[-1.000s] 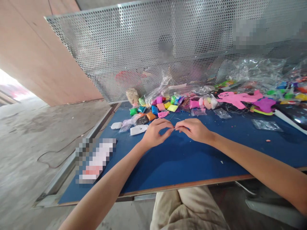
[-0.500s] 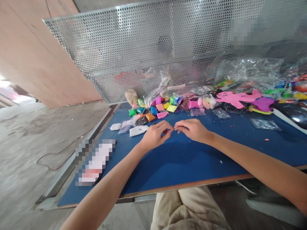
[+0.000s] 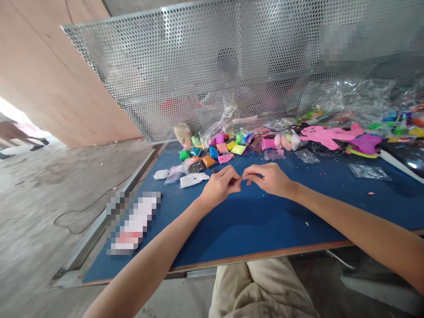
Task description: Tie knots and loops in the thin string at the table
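My left hand (image 3: 220,187) is above the blue table (image 3: 258,229), its thumb and fingers pinched together. Facing it, my right hand (image 3: 270,179) also pinches, and the fingertips of both hands nearly meet. Whatever lies between them is too small to make out. Just left of my left hand lies a flat white piece (image 3: 194,179). Behind it are a black packet (image 3: 197,166), an orange packet (image 3: 208,161) and a flat pink piece (image 3: 225,158) of what looks like modelling clay.
A perforated metal panel (image 3: 198,66) stands along the back. Before it lie several coloured packets, crumpled plastic film (image 3: 351,95) and a pink figure (image 3: 326,136). A blurred-out white item (image 3: 135,223) is at the left edge. Part of a person (image 3: 20,132) shows far left.
My left hand's fingers have curled in more tightly and moved slightly right. My right hand has barely moved. A person's legs have come into view at far left.
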`<state>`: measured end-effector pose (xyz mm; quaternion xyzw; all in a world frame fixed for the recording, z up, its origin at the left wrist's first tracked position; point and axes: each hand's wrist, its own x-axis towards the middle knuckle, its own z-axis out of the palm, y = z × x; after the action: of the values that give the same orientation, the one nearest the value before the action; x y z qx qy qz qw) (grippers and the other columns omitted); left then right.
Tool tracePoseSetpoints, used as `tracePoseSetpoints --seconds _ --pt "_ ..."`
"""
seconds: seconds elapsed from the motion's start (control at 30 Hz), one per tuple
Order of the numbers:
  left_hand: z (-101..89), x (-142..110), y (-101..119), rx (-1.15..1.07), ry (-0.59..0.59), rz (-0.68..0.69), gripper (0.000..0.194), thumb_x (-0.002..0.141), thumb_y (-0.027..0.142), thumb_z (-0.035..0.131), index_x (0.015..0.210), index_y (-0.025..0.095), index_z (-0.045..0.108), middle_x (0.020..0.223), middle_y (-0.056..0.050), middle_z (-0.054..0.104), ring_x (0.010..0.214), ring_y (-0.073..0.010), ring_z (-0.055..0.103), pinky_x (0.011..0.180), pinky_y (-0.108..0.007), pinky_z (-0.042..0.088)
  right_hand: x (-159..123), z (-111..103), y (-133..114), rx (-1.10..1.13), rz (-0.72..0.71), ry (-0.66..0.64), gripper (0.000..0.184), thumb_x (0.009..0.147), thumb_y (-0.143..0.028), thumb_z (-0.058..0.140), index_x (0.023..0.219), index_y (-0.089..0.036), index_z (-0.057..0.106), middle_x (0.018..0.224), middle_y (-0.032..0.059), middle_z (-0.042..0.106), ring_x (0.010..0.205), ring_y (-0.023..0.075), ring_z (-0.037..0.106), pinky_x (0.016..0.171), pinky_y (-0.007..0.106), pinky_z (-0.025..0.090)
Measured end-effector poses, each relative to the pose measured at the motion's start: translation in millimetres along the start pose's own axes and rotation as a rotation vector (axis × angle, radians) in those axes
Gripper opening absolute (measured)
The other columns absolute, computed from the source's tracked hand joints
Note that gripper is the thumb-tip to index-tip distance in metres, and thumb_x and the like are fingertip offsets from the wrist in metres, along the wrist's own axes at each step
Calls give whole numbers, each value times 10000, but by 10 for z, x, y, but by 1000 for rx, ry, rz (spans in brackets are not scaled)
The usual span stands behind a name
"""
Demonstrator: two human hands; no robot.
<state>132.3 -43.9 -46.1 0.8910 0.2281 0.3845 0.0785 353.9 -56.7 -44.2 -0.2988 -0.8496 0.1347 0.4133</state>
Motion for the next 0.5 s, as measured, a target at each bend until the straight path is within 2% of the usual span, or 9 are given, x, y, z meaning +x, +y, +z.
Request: tracePoseSetpoints --seconds 0.2,0.5 --pt "60 -27 5 95 33 -26 120 951 243 547 852 180 523 778 17 509 621 -77 488 554 -186 393 -1 36 -25 33 70 31 121 964 -267 583 974 -218 693 745 -21 748 672 129 725 646 200 531" --pt "37 3 -3 140 3 -38 115 947 247 539 856 180 518 773 13 519 614 -83 499 559 -186 408 -1 68 31 80 72 16 126 973 -278 562 990 -211 667 799 -1 758 710 142 741 677 219 558"
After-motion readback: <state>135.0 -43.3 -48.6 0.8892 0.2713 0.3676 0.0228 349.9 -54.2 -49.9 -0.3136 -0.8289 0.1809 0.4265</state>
